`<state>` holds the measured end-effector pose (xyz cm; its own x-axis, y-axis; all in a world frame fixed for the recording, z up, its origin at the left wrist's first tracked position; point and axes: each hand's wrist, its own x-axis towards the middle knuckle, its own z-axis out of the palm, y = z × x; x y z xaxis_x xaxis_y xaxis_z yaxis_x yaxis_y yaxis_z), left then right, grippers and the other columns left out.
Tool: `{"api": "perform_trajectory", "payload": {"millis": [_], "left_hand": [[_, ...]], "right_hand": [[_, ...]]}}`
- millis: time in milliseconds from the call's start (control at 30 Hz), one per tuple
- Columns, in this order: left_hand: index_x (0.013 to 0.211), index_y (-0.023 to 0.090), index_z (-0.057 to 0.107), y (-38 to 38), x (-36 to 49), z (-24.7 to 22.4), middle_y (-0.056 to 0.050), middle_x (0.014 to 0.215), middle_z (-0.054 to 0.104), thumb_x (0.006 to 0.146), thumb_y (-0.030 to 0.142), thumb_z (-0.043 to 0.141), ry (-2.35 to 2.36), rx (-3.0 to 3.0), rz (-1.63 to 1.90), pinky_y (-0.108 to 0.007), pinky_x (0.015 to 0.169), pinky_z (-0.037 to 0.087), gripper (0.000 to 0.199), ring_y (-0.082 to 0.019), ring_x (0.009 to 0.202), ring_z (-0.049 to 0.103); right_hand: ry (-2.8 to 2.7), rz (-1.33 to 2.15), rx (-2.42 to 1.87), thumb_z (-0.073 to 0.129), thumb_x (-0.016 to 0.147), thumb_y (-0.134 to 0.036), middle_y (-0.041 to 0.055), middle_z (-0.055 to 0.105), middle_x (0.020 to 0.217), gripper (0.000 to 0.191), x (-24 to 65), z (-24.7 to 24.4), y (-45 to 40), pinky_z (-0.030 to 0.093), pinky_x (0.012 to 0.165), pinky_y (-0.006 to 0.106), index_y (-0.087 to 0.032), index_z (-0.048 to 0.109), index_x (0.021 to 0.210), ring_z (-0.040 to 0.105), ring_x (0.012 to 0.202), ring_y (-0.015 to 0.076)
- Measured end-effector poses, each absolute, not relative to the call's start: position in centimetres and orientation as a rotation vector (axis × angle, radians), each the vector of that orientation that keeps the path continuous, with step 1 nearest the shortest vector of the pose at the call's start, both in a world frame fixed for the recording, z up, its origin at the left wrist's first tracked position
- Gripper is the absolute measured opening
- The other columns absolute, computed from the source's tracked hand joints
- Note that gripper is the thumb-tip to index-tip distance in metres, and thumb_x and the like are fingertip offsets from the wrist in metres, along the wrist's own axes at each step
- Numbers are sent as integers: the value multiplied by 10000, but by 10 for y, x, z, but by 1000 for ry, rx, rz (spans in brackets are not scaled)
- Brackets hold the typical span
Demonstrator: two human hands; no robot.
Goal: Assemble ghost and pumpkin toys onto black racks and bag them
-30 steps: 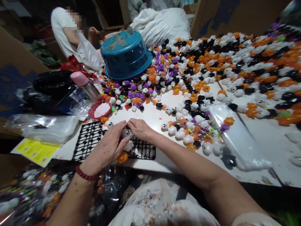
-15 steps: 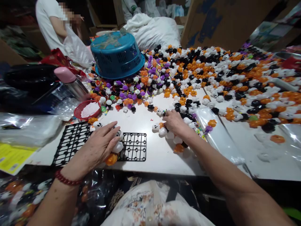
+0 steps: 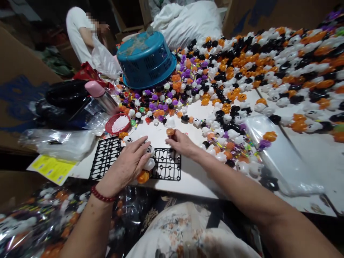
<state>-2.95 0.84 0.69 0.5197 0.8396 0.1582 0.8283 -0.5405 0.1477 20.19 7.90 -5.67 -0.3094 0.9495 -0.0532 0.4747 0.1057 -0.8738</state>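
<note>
Head view: my right hand (image 3: 185,144) pinches an orange-and-white toy (image 3: 170,132) beyond the black grid (image 3: 175,164), clear of the pile (image 3: 242,66), while my left hand (image 3: 126,165), loosely open, covers the row of toys (image 3: 149,164) on it.

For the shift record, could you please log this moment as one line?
left hand: over toys on black grid | right hand: pinching orange-and-white toy | nearby: red basket, upturned blue basket
</note>
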Motion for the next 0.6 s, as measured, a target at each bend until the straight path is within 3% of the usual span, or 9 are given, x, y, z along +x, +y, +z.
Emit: {"api": "perform_trajectory", "payload": {"millis": [200,333,600], "left_hand": [[1385,183,487,8,-30,5,-130,1494,440,1006,369,357,1487,2663,333,-483,1150,375,442,-263,1382,416],[1386,174,482,8,-32,2,-137,1487,446,1007,359,367,1477,2683,351,-472,1146,377,437,-257,1378,421],[1454,171,382,8,-34,1,-132,1473,469,1006,384,380,1498,2677,373,-460,1140,373,496,-246,1365,431]], "right_hand": [[-1656,1447,-1224,619,858,-259,10,691,830,130,149,-91,82,479,742,261,-161,638,943,632,768,144],[-1776,1372,-1276,675,827,-263,29,707,871,151,147,-91,82,476,774,270,-156,674,934,640,826,168],[-2240,1045,-1183,554,807,-89,56,725,962,255,149,-76,83,440,757,250,-155,670,1025,632,870,194]]}}
